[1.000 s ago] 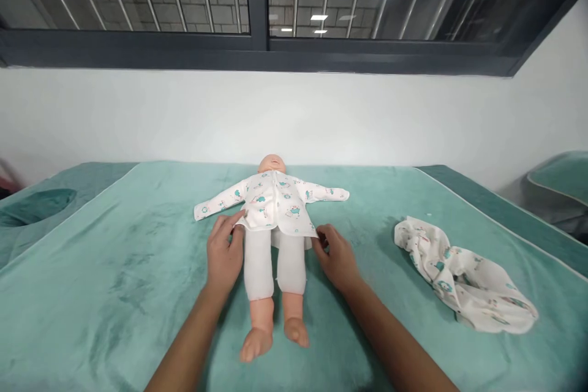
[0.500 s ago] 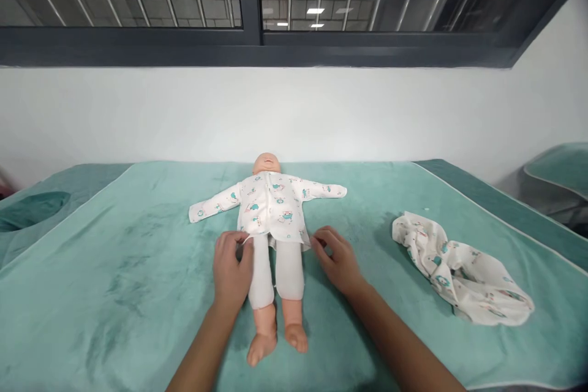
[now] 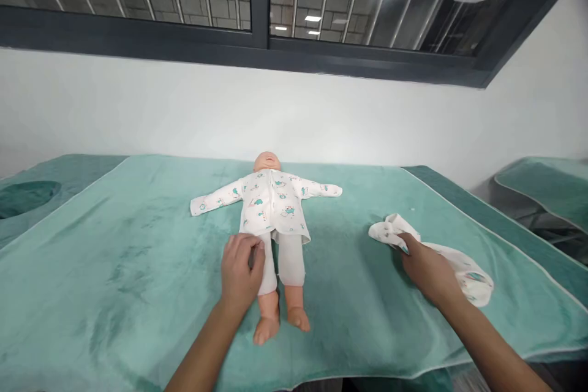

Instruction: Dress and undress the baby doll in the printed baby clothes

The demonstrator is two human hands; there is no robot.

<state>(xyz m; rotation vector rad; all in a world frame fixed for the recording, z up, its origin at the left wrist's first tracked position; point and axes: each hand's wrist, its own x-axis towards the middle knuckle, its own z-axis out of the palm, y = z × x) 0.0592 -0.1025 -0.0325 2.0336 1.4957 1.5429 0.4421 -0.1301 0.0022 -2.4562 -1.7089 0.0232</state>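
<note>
A baby doll [image 3: 268, 162] lies on its back, head toward the wall and arms spread. It wears a white printed baby shirt [image 3: 273, 202] and white leggings [image 3: 291, 260], with its feet bare. My left hand [image 3: 242, 266] is beside the doll's leg on the left, just under the shirt hem, fingers curled and thumb close to the fingertips. Whether anything is pinched there is hidden. Off to the right, my right hand [image 3: 427, 269] grips a bunched white baby garment [image 3: 473, 278] with a matching print; its far end [image 3: 390, 228] sticks out past my fingers.
A green plush cover [image 3: 138, 294] spreads under everything, its front edge showing at the bottom. Behind stands a white wall [image 3: 294, 116] below a dark-framed window [image 3: 261, 49]. More green padding [image 3: 546, 187] lies at the far right, and a dark green oval opening [image 3: 27, 198] at the left.
My right hand has left the shirt's hem, moved right and taken hold of the bunched garment. My left hand stays near the leg, slightly further right. The view has tilted.
</note>
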